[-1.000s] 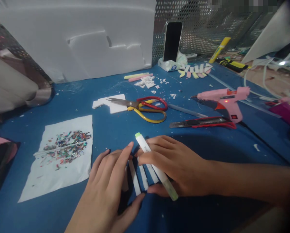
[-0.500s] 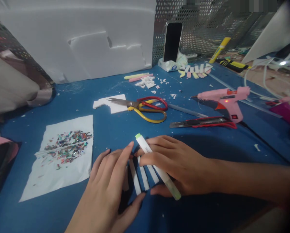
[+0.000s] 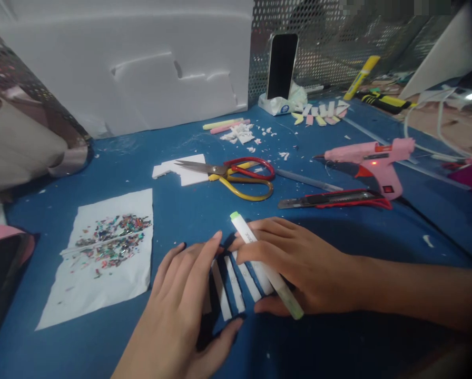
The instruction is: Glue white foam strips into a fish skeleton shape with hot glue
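Observation:
Several narrow white foam strips lie side by side on the blue table in front of me. My left hand rests flat over their left side, fingers stretched out, fingertips pressing on the strips. My right hand is closed on a white marker with green ends, which lies slanted across the strips; its index finger presses on the upper ends of the strips.
A white paper sheet with glitter bits lies at the left. Scissors, a box cutter and a pink glue gun lie behind the hands. A phone stands propped at the back beside white foam board.
My right hand with the marker has slid a little to the right along the strips. My left hand stays pressed on them. The view has shifted slightly.

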Tool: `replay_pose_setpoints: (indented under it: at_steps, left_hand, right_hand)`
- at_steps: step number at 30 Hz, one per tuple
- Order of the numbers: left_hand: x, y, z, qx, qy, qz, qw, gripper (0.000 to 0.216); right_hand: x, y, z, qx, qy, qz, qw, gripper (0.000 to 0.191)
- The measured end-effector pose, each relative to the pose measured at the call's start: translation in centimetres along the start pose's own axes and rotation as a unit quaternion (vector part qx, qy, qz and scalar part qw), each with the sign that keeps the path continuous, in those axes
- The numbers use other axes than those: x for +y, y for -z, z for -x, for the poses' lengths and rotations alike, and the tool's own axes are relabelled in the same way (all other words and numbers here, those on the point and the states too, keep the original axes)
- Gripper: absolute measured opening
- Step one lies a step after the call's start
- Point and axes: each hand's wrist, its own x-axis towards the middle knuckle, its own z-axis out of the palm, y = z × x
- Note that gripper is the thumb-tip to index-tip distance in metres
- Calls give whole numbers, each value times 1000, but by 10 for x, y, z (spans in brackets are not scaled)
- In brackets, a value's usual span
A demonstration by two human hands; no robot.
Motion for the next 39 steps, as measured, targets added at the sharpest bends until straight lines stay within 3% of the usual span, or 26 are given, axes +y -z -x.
replay_pose_setpoints:
  at_steps: [16, 22, 29, 39]
  left_hand:
    - [3, -1, -5, -2, -2, 0, 1000, 71]
    - [-2, -3, -2, 9, -17, 10, 1000, 74]
    - [1, -2, -2, -11, 25, 17, 999, 75]
    - [-4, -6, -1, 0, 27, 14, 1000, 72]
  right_hand:
    - [0, -1, 0, 11, 7, -9, 1000, 46]
    - [7, 14, 0, 8, 18, 10, 1000, 55]
    - [18, 35, 7, -8, 40, 58, 997, 49]
    - [21, 30, 11, -30, 7, 58, 998, 40]
